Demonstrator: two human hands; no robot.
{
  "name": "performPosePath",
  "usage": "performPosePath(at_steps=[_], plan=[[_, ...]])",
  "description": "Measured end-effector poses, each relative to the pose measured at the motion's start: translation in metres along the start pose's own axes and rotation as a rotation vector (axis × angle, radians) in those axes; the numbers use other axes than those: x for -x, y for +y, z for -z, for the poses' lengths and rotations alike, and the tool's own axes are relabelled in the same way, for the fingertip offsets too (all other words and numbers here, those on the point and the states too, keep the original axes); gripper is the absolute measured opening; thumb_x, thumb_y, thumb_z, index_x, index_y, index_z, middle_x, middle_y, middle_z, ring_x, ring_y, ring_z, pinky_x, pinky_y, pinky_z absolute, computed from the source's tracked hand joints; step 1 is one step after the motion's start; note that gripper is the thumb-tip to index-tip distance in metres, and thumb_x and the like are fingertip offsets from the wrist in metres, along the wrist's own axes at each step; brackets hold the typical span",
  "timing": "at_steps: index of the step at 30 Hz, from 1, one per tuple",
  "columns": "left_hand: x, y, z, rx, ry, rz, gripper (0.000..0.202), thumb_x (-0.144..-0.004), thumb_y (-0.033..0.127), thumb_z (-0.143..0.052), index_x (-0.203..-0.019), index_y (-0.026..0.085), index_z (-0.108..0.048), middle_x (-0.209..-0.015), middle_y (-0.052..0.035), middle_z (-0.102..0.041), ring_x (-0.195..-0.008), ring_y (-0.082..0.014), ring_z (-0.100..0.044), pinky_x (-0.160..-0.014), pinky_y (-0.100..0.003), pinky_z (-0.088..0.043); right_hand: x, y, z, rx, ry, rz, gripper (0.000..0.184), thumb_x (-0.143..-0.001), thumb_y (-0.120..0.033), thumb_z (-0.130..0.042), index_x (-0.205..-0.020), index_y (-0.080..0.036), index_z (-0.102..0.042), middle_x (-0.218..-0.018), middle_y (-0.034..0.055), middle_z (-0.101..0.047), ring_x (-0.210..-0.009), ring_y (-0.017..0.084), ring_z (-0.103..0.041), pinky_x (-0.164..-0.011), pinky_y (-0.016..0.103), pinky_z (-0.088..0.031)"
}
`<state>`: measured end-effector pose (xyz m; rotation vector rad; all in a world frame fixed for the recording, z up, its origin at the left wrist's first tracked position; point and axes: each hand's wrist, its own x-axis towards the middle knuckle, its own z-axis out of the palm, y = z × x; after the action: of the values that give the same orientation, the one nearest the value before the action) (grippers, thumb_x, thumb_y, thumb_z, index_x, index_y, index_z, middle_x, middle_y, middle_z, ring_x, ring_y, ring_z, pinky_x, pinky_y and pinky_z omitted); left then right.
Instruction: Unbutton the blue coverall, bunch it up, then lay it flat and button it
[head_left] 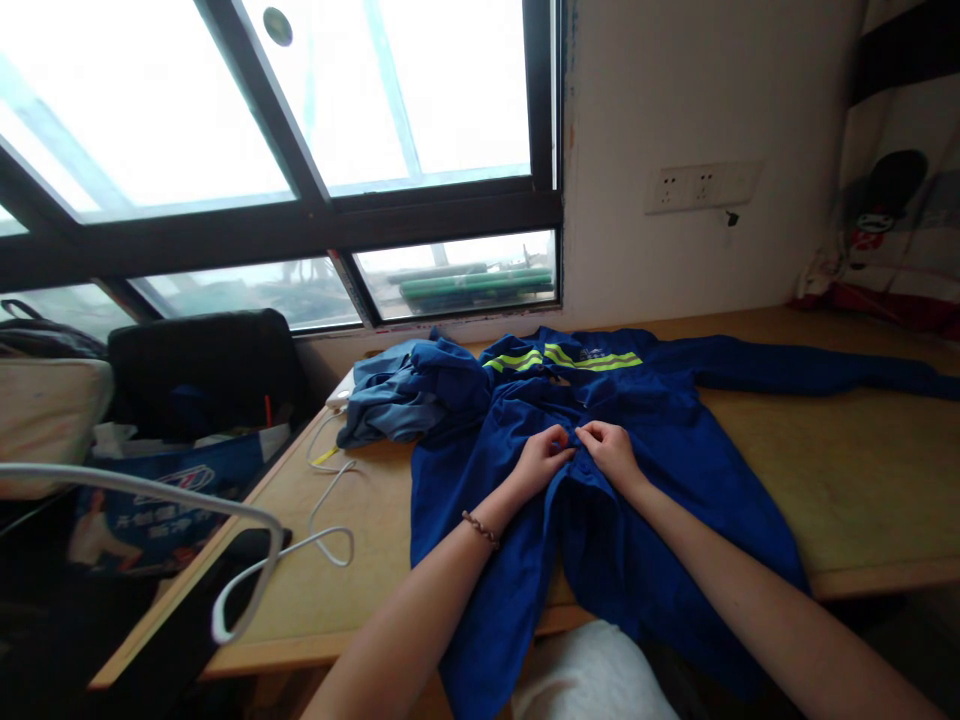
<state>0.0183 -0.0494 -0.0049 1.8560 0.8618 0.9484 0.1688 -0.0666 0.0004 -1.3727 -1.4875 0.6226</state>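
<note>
2 forearms (442,590); L hand (538,460) & R hand (611,455), fingers (591,434) pinched tog. on 1 blue garment (675,440) w/ 2 hi-vis bands (611,362).

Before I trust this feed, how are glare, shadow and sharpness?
Head view: the window glass is blown out nearly white; head view: the printed bag sits in shadow; head view: the left hand and right hand stand out against the blue garment, but fine detail there is soft.

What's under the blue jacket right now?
The tabletop lies under the blue jacket, showing around it and in the gap between its lower flaps. The jacket covers the rest, so anything else beneath cannot be seen.
</note>
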Motion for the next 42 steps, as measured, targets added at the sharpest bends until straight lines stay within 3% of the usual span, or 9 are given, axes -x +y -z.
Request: performPosePath(at_steps=[6,11,15,18,20,23,27,34,42], plan=[[0.006,0.011,-0.003,-0.086,0.092,-0.06,0.014,-0.075,0.026,-0.053,-0.069,0.016,-0.044,-0.064,0.0032,-0.043,-0.058,-0.0081,-0.042,-0.055,-0.019,-0.033,-0.013,0.019,0.011,-0.056,0.194,-0.183,0.023,-0.066,-0.034,-0.051,-0.055,-0.015,-0.056,-0.052,0.0009,-0.054,-0.052,0.014,-0.048,-0.051,0.024,-0.033],[0.0,0.003,0.021,-0.363,0.414,0.044,0.012,-0.073,0.022,-0.052,-0.066,0.017,-0.044,-0.06,0.0035,-0.044,-0.058,-0.0098,-0.044,-0.056,-0.02,-0.034,-0.014,0.016,0.019,-0.059,0.353,-0.121,0.026,-0.071,-0.038,-0.048,-0.058,-0.016,-0.054,-0.052,-0.0007,-0.052,-0.051,0.013,-0.045,-0.051,0.024,-0.032],[-0.001,0.005,0.038,-0.572,0.515,0.162,0.01,-0.068,0.018,-0.058,-0.073,0.017,-0.05,-0.07,-0.0001,-0.051,-0.066,-0.0135,-0.049,-0.061,-0.024,-0.037,-0.014,0.014,0.02,-0.054,0.381,-0.111,0.026,-0.071,-0.038,-0.05,-0.059,-0.016,-0.053,-0.053,-0.0006,-0.052,-0.052,0.013,-0.046,-0.052,0.024,-0.033],[0.004,0.024,0.03,-0.595,0.575,0.009,0.02,-0.07,0.017,-0.056,-0.089,0.017,-0.052,-0.089,-0.0049,-0.051,-0.075,-0.0141,-0.05,-0.066,-0.025,-0.039,-0.015,0.016,0.019,-0.036,0.364,-0.113,0.026,-0.071,-0.038,-0.05,-0.059,-0.016,-0.053,-0.053,-0.0001,-0.052,-0.052,0.013,-0.047,-0.052,0.024,-0.033],[0.009,0.04,0.019,-0.499,0.462,-0.118,0.016,-0.075,0.022,-0.052,-0.09,0.016,-0.052,-0.089,-0.0048,-0.051,-0.071,-0.0119,-0.05,-0.064,-0.023,-0.04,-0.016,0.017,0.019,-0.031,0.36,-0.118,0.026,-0.071,-0.039,-0.05,-0.059,-0.016,-0.053,-0.054,0.0001,-0.053,-0.051,0.013,-0.047,-0.052,0.024,-0.033],[0.016,0.055,0.001,-0.337,0.063,-0.186,0.019,-0.078,0.034,-0.051,-0.085,0.016,-0.055,-0.075,-0.0012,-0.054,-0.059,-0.009,-0.047,-0.054,-0.019,-0.036,-0.017,0.016,0.02,-0.027,0.349,-0.114,0.028,-0.07,-0.042,-0.051,-0.06,-0.016,-0.054,-0.052,-0.0004,-0.052,-0.048,0.012,-0.045,-0.05,0.024,-0.032],[0.019,0.051,-0.006,-0.444,-0.282,-0.175,0.028,-0.072,0.042,-0.057,-0.059,0.017,-0.057,-0.054,0.0021,-0.051,-0.048,-0.0076,-0.041,-0.049,-0.02,-0.028,-0.017,0.017,0.021,-0.008,0.338,-0.12,0.032,-0.068,-0.047,-0.053,-0.06,-0.016,-0.055,-0.047,-0.0013,-0.051,-0.044,0.011,-0.042,-0.047,0.023,-0.03],[0.007,0.033,0.018,-0.528,-0.179,-0.033,0.041,-0.068,0.045,-0.058,-0.042,0.015,-0.048,-0.04,0.0043,-0.038,-0.04,-0.0064,-0.031,-0.043,-0.021,-0.019,-0.019,0.03,0.019,0.05,0.297,-0.179,0.034,-0.063,-0.048,-0.056,-0.059,-0.015,-0.059,-0.051,0.0032,-0.056,-0.046,0.013,-0.046,-0.046,0.023,-0.031],[0.009,0.029,0.016,-0.755,0.094,0.163,0.031,-0.055,0.049,-0.069,-0.057,0.019,-0.059,-0.054,-0.0014,-0.054,-0.051,-0.0143,-0.047,-0.051,-0.023,-0.029,-0.018,0.031,0.017,0.04,0.26,-0.174,0.034,-0.065,-0.049,-0.055,-0.061,-0.016,-0.06,-0.054,0.0032,-0.059,-0.049,0.014,-0.05,-0.047,0.023,-0.032]])
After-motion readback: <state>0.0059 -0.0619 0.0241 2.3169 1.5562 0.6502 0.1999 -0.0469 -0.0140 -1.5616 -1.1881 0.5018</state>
